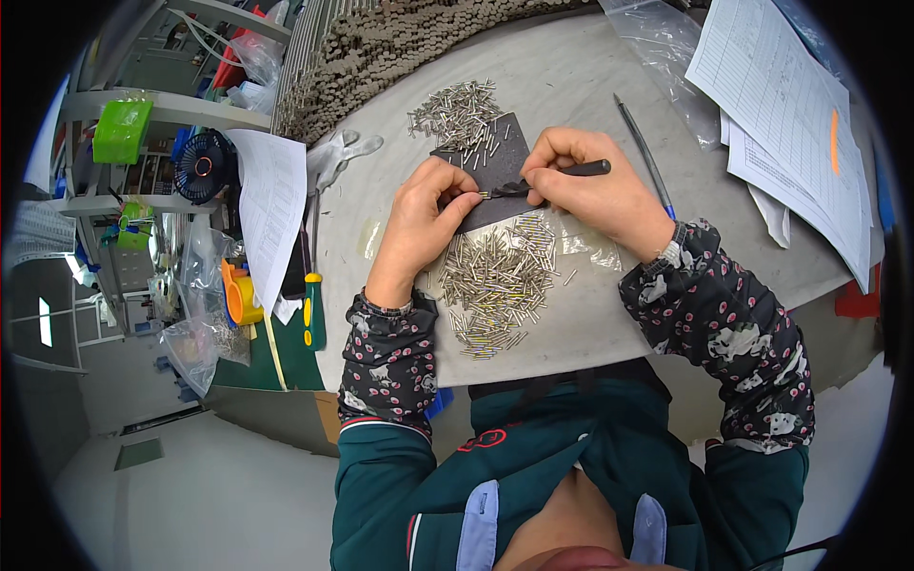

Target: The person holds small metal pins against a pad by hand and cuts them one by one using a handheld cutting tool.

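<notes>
The left hand [427, 209] is closed in a pinch, thumb and forefinger gripping a small metal pin [484, 195] over the dark mat [505, 157]; the fingers cover part of it. The right hand [595, 190] grips a black tool [586, 168], its dark end close to the pin; whether they touch is hard to tell. Loose pins crowd the work on two sides: the far pile [457, 109] spills onto the mat's upper edge, and the near pile [495, 281] spreads over the table [590, 328] between the forearms. A scrap of clear film [595, 253] lies just below the right hand. Beyond that hand, a pen [643, 143] lies slanted, with papers [771, 86] overlapping at the table's right side and a clear bag [666, 57] beside them. Stacked rods [390, 48] fill the far edge, closing off the space behind the far pile. Left of the left hand lie a crumpled glove [345, 154], a hanging sheet [267, 190] and a green-and-yellow handle [313, 314]; a tape dispenser [243, 293] and a fan [203, 166] stand farther out.
</notes>
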Motion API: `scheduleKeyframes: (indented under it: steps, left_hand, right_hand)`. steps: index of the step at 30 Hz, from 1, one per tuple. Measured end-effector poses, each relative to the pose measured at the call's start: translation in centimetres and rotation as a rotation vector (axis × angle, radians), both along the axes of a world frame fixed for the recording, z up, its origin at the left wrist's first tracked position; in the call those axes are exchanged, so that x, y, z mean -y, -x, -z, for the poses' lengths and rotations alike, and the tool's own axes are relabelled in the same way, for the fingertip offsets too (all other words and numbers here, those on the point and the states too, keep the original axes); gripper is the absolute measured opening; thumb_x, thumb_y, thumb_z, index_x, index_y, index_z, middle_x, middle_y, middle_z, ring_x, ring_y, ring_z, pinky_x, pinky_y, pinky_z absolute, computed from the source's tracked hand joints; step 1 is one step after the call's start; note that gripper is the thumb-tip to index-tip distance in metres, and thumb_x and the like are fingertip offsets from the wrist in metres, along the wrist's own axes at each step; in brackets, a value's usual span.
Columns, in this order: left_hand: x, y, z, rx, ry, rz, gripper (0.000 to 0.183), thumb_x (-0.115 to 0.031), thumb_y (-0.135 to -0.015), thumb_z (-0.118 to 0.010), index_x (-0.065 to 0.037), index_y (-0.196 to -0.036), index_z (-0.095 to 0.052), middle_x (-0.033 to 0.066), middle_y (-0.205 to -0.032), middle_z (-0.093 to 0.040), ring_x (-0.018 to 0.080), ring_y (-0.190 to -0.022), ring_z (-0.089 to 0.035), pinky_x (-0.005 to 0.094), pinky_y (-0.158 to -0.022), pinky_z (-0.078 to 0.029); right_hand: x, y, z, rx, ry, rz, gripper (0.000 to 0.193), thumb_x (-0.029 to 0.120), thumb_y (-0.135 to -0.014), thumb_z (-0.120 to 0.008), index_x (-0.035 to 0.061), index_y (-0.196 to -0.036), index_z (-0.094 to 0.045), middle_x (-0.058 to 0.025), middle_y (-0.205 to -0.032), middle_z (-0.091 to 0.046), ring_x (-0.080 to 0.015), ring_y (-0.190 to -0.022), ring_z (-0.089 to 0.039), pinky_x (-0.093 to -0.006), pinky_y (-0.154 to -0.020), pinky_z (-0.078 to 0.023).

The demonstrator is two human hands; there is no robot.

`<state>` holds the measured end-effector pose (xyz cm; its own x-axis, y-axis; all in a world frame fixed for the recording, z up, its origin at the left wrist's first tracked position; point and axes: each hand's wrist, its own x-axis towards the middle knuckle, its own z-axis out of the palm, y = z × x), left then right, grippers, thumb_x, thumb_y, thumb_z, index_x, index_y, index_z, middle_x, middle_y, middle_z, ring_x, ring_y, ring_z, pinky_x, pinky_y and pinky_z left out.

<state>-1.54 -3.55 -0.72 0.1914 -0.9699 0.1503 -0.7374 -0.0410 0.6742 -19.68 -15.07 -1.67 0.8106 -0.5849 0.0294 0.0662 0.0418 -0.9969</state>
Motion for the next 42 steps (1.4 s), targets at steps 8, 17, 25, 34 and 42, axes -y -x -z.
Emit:
scheduleKeyframes:
  steps: [8, 17, 25, 34, 42]
  left_hand:
    - [0.0, -0.1, 0.4, -0.022, 0.011, -0.003, 0.008, -0.002, -0.073, -0.065, 0.000, -0.077, -0.059, 0.0052, -0.071, -0.051, 0.0146, -0.060, -0.050, 0.0267, -0.055, -0.041]
    - [0.0, -0.2, 0.2, -0.029, -0.042, -0.002, 0.008, -0.001, -0.076, -0.065, 0.000, -0.078, -0.058, 0.0016, -0.076, -0.050, 0.0091, -0.064, -0.046, 0.0219, -0.057, -0.038]
    - [0.3, -0.4, 0.6, -0.045, -0.044, -0.028, 0.008, -0.001, -0.073, -0.066, 0.000, -0.075, -0.058, 0.0049, -0.072, -0.051, 0.0140, -0.060, -0.048, 0.0269, -0.055, -0.040]
    - [0.5, 0.0, 0.4, -0.038, -0.080, -0.039, 0.008, -0.001, -0.073, -0.066, 0.000, -0.075, -0.058, 0.0042, -0.072, -0.051, 0.0130, -0.061, -0.047, 0.0262, -0.056, -0.040]
    - [0.0, 0.5, 0.8, -0.085, -0.053, -0.035, 0.006, -0.001, -0.074, -0.065, -0.001, -0.079, -0.060, 0.0035, -0.073, -0.051, 0.0124, -0.062, -0.046, 0.0253, -0.057, -0.039]
  right_hand:
    - [-0.1, 0.1, 0.1, -0.004, 0.009, 0.007, 0.010, 0.010, -0.080, -0.055, 0.0004, -0.081, -0.058, -0.0029, -0.070, -0.061, -0.0054, -0.064, -0.056, -0.0183, -0.056, -0.042]
    - [-0.3, 0.0, -0.5, 0.017, -0.037, 0.023, 0.010, 0.008, -0.076, -0.057, -0.0022, -0.075, -0.057, -0.0040, -0.068, -0.059, -0.0077, -0.063, -0.055, -0.0213, -0.058, -0.044]
    - [-0.4, -0.1, -0.2, 0.000, -0.016, 0.008, 0.010, 0.007, -0.077, -0.055, -0.0021, -0.075, -0.057, -0.0035, -0.069, -0.059, -0.0077, -0.066, -0.055, -0.0216, -0.062, -0.044]
    - [-0.3, 0.3, 0.1, 0.041, 0.154, -0.034, 0.009, 0.006, -0.075, -0.055, -0.0029, -0.076, -0.053, -0.0017, -0.068, -0.056, -0.0072, -0.067, -0.052, -0.0224, -0.065, -0.043]
    - [0.1, 1.3, -0.1, 0.020, -0.057, 0.047, 0.012, 0.012, -0.080, -0.055, 0.0007, -0.082, -0.059, -0.0042, -0.068, -0.061, -0.0053, -0.058, -0.052, -0.0191, -0.053, -0.041]
